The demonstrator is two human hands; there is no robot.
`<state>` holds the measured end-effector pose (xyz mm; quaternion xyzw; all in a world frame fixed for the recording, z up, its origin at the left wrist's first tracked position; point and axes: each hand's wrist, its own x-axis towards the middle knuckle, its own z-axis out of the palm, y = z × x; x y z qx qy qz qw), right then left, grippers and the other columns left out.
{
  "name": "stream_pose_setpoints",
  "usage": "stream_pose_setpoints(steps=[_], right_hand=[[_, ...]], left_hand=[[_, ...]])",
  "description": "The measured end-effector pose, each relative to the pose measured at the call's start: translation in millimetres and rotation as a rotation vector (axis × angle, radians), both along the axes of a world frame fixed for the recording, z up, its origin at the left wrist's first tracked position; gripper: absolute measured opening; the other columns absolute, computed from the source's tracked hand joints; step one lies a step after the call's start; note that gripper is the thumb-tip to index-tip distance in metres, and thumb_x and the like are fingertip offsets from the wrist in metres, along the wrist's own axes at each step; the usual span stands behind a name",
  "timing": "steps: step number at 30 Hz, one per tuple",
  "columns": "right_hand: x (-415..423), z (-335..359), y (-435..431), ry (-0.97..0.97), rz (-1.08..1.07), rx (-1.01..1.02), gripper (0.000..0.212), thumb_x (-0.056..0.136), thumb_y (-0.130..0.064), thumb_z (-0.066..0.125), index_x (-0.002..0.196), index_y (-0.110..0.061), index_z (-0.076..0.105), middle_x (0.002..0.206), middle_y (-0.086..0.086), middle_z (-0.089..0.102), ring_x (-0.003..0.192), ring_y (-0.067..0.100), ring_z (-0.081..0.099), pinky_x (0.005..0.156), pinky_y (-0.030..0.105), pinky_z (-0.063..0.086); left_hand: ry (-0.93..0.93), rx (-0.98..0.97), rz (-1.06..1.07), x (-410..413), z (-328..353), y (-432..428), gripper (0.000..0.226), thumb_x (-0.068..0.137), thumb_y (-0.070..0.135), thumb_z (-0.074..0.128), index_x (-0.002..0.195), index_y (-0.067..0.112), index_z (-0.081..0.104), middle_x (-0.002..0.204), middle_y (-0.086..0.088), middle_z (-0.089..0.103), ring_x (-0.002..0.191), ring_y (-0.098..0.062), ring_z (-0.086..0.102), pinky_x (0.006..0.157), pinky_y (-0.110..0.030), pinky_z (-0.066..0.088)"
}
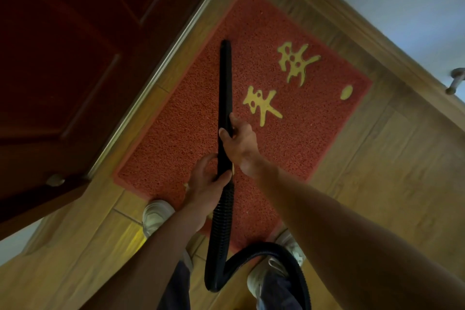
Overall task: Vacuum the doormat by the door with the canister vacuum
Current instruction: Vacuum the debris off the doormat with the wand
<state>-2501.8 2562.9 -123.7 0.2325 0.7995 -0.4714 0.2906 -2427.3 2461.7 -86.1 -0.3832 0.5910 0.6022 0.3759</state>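
Standing at the near edge of the doormat, my shoes half on the wood floor. The ribbed hose is looping down between my feet and running off the bottom of the frame; canister itself not in view. I'm keeping the slack low, probably so it isn't dragging on the wand.

My left hand is gripping the wand's lower end, just where the hose joins, fingers curling round it, likely steadying and steering. My right hand is wrapping the wand a bit further up, thumb lying along the tube, probably to push the tip down and forward. Both arms are reaching out and down, right stretching further than left.

The wand is slanting away from me, its tip sitting on the red mat near the far-left edge, close to the threshold. Contact is a judgement, some blur. The mat is lying flat on the floor right beside the dark door.
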Motion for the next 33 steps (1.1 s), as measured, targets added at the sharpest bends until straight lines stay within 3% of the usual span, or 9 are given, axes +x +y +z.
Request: stream_pose_setpoints(steps=[5, 9, 11, 13, 16, 21, 24, 29, 33], right_hand=[[11.3, 6.8, 2.6, 0.000, 0.007, 0.005, 0.052, 0.101, -0.016, 0.053, 0.150, -0.010, 0.038, 0.119, 0.009, 0.065, 0.091, 0.017, 0.065, 0.059, 0.007, 0.047], [21.8, 12.0, 3.6, 0.078, 0.009, 0.010, 0.042, 0.100, -0.012, 0.054, 0.140, -0.002, 0.048, 0.099, 0.010, 0.069, 0.082, 0.024, 0.068, 0.063, 0.021, 0.053], [22.7, 14.3, 3.3, 0.112, -0.015, 0.014, 0.042, 0.100, -0.011, 0.054, 0.140, -0.002, 0.048, 0.095, 0.008, 0.067, 0.079, 0.024, 0.066, 0.058, 0.015, 0.049], [17.0, 18.2, 3.1, 0.134, -0.016, 0.018, 0.040, 0.100, -0.011, 0.053, 0.139, -0.001, 0.049, 0.098, 0.012, 0.067, 0.083, 0.028, 0.066, 0.059, 0.016, 0.049], [-0.4, 15.7, 3.9, 0.103, -0.007, 0.020, 0.044, 0.100, -0.014, 0.054, 0.142, -0.004, 0.046, 0.099, 0.008, 0.066, 0.083, 0.021, 0.065, 0.068, 0.023, 0.052], [-25.7, 6.9, 16.5, -0.013, -0.070, 0.019, 0.056, 0.100, -0.016, 0.055, 0.152, -0.014, 0.035, 0.129, 0.008, 0.060, 0.103, 0.022, 0.066, 0.091, 0.034, 0.057], [-31.4, 8.6, 27.8, 0.063, -0.069, 0.077, 0.056, 0.100, -0.018, 0.055, 0.152, -0.014, 0.035, 0.126, 0.008, 0.063, 0.096, 0.018, 0.066, 0.086, 0.028, 0.056], [-40.3, 9.8, 41.9, 0.123, -0.071, 0.126, 0.052, 0.098, -0.018, 0.057, 0.147, -0.008, 0.041, 0.113, 0.011, 0.069, 0.091, 0.026, 0.070, 0.082, 0.043, 0.059], [-47.4, 9.3, 46.2, 0.139, -0.065, 0.138, 0.047, 0.098, -0.018, 0.057, 0.142, -0.008, 0.046, 0.111, 0.014, 0.069, 0.093, 0.030, 0.069, 0.083, 0.047, 0.058]], left_hand=[[-0.026, -0.013, -0.032, 11.8, 2.3, 2.0, 0.042, 0.092, 0.020, 0.069, 0.123, 0.043, 0.055, 0.094, 0.000, 0.078, 0.091, -0.017, 0.074, 0.078, -0.038, 0.057], [0.006, -0.040, -0.070, 16.6, 9.1, 1.0, 0.042, 0.092, 0.018, 0.068, 0.126, 0.040, 0.056, 0.095, 0.003, 0.077, 0.091, -0.016, 0.073, 0.085, -0.039, 0.058], [0.017, -0.041, -0.076, 14.4, 9.7, -0.2, 0.042, 0.092, 0.017, 0.067, 0.125, 0.040, 0.056, 0.093, 0.003, 0.077, 0.088, -0.016, 0.073, 0.081, -0.034, 0.058], [0.022, -0.054, -0.071, 8.5, 7.5, 0.3, 0.040, 0.092, 0.017, 0.068, 0.122, 0.042, 0.057, 0.091, 0.004, 0.077, 0.087, -0.015, 0.074, 0.080, -0.033, 0.058], [0.028, -0.056, -0.054, -5.8, 3.3, 3.7, 0.037, 0.091, 0.018, 0.069, 0.117, 0.042, 0.060, 0.090, 0.004, 0.078, 0.088, -0.018, 0.074, 0.087, -0.044, 0.058], [0.044, -0.054, -0.059, -27.9, 2.7, 19.5, 0.040, 0.091, 0.018, 0.070, 0.126, 0.034, 0.059, 0.095, -0.003, 0.077, 0.086, -0.025, 0.074, 0.086, -0.050, 0.059], [0.074, -0.057, -0.096, -36.6, 3.3, 28.1, 0.042, 0.090, 0.021, 0.071, 0.128, 0.036, 0.059, 0.089, -0.001, 0.077, 0.084, -0.023, 0.074, 0.084, -0.049, 0.059], [0.096, -0.072, -0.119, -47.8, 0.9, 40.1, 0.035, 0.091, 0.022, 0.070, 0.120, 0.038, 0.061, 0.086, -0.002, 0.077, 0.083, -0.025, 0.074, 0.085, -0.050, 0.059], [0.101, -0.087, -0.122, -55.6, -4.1, 47.2, 0.037, 0.089, 0.022, 0.072, 0.120, 0.038, 0.061, 0.089, -0.004, 0.076, 0.085, -0.028, 0.073, 0.084, -0.052, 0.059]])
